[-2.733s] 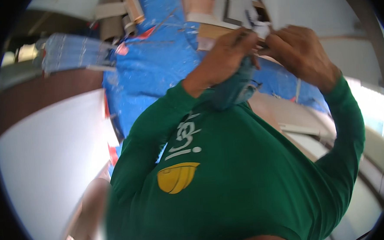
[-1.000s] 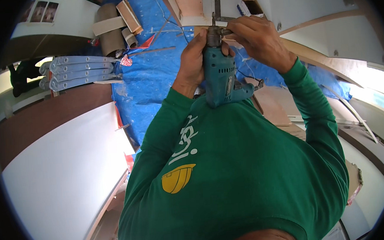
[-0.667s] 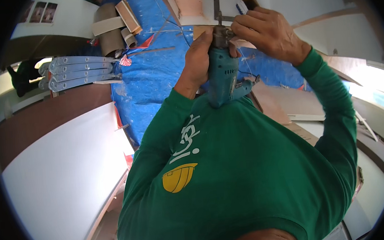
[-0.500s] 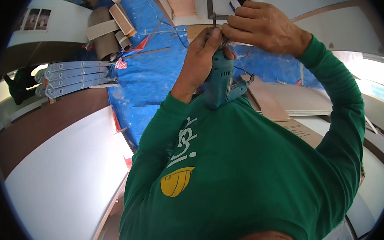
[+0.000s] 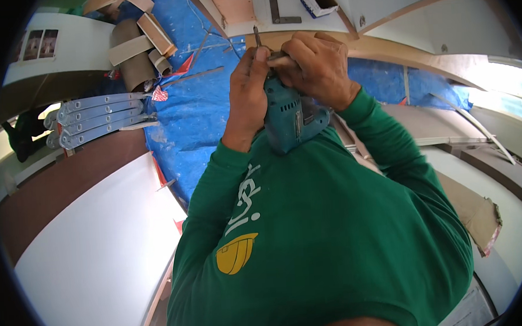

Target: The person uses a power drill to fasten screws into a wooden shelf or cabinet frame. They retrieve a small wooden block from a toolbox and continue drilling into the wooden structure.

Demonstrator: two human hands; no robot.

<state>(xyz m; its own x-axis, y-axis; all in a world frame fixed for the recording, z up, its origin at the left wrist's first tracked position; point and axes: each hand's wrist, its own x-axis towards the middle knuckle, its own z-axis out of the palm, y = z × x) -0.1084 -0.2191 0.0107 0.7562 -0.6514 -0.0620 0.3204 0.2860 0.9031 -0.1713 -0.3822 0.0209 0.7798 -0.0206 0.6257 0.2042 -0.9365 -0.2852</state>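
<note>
A teal power drill rests against my green shirt, its nose pointing away from me. My left hand is closed around the front end of the drill, thumb uppermost. A thin drill bit sticks out beyond that thumb. My right hand is closed beside the chuck, its fingers pinching a small metal piece set crosswise there. The fingers mostly cover the chuck and this piece. The drill's handle lies to the right, below my right wrist.
A metal square and a small open box lie on a white panel ahead. Blue sheeting covers the floor. To the left are a folded ladder, cardboard tubes and a large white board.
My right hand has swung lower and turned at the chuck, its elbow dropping closer to my body. The drill and left hand have shifted slightly left and nearer.
</note>
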